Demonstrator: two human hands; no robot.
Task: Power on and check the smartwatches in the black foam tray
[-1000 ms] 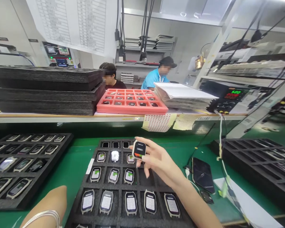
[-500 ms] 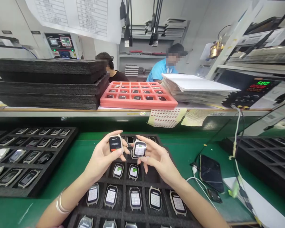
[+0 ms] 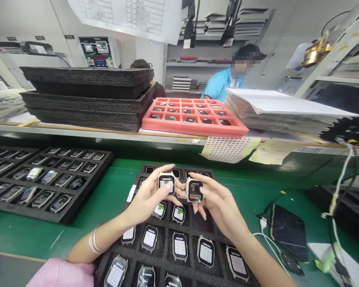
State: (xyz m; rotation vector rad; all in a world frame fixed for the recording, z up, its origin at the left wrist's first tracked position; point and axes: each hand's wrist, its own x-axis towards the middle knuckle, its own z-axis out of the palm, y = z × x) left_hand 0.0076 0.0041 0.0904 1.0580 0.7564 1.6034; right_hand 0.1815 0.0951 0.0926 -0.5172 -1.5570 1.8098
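My left hand (image 3: 148,197) is closed round a smartwatch body (image 3: 166,183) whose lit screen shows white and green. Right beside it, my right hand (image 3: 219,203) grips a second smartwatch body (image 3: 194,190) with a dark screen showing red and green bars. Both hands hover over a black foam tray (image 3: 164,263) on the green bench. Several watch bodies with lit screens lie in the tray's pockets. A silver bangle circles my left wrist.
A second black tray of watches (image 3: 48,179) lies to the left. On the shelf behind stand stacked black foam trays (image 3: 86,97), a red tray (image 3: 194,117) and a paper pile (image 3: 281,111). A dark phone (image 3: 288,231) with cables rests at right. Two people sit beyond.
My left hand came up holding a watch and met the right hand over the tray. Both watch screens changed their display. The view swung to the left.
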